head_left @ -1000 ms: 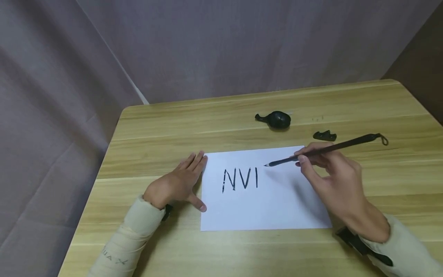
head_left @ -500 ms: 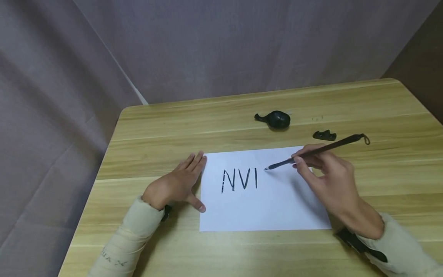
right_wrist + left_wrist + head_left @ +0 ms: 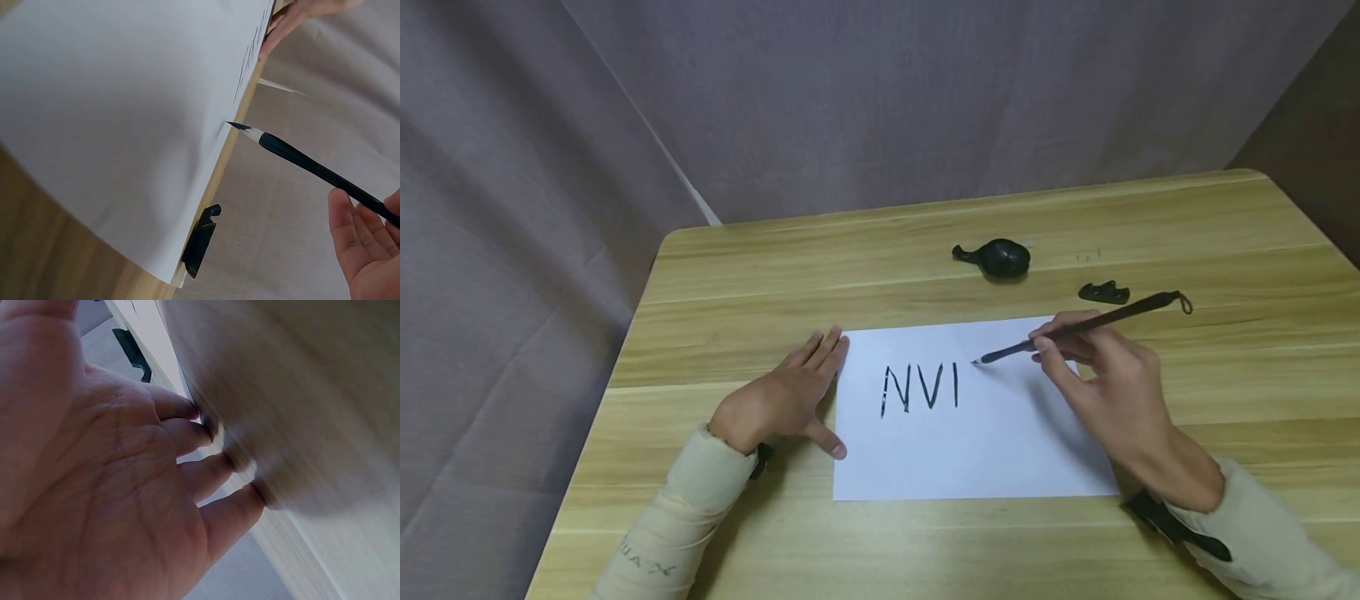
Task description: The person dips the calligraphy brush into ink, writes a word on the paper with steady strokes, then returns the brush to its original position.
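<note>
Gripping a long dark-handled calligraphy brush (image 3: pixel 1078 327) between thumb and fingers, the person's right hand (image 3: pixel 1112 392) hovers over the right half of a white rectangular sheet of paper (image 3: pixel 970 450) lying flat on the pale wooden bench (image 3: pixel 925 242). The brush slants down to the left, its black-inked tip (image 3: pixel 240 127) at the paper's surface just right of the black brushed letters "NVI" (image 3: pixel 921 387); whether the tip touches the sheet cannot be told. The left hand (image 3: pixel 778 400) lies palm down, fingers straight and together, at the sheet's left edge, its fingertips (image 3: pixel 206 425) against the bench and its thumb beside the paper's border. Both forearms wear cream sleeves with dark wrist straps. Beyond the paper, toward the far edge of the bench, sits a glossy black rounded ink vessel with a spout (image 3: pixel 996 257), and to its right, near the brush's looped end, a small black brush rest (image 3: pixel 1103 292). Grey-brown fabric curtains (image 3: pixel 850 100) hang behind the bench.
</note>
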The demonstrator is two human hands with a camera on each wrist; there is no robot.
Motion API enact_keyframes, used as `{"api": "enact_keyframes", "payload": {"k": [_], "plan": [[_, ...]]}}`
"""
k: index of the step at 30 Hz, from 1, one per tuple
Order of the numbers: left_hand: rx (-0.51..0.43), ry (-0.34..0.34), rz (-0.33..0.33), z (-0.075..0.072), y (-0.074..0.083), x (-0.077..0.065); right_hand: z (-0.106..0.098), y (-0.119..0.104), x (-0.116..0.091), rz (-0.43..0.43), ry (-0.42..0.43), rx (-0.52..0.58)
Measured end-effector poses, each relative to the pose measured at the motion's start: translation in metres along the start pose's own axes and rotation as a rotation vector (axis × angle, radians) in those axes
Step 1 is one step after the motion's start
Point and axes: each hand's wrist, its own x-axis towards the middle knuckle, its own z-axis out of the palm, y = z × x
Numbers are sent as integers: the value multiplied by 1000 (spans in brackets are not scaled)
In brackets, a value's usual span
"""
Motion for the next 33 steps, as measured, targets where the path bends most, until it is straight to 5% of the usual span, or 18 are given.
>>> {"api": "enact_keyframes", "payload": {"k": [25,33], "plan": [[-1,10,14,-1,-4,0,-5,-21,-20,-36,-50,-5],[-11,13,17,0,-8,1,-11,-22,-7,-54,-7,-10]]}}
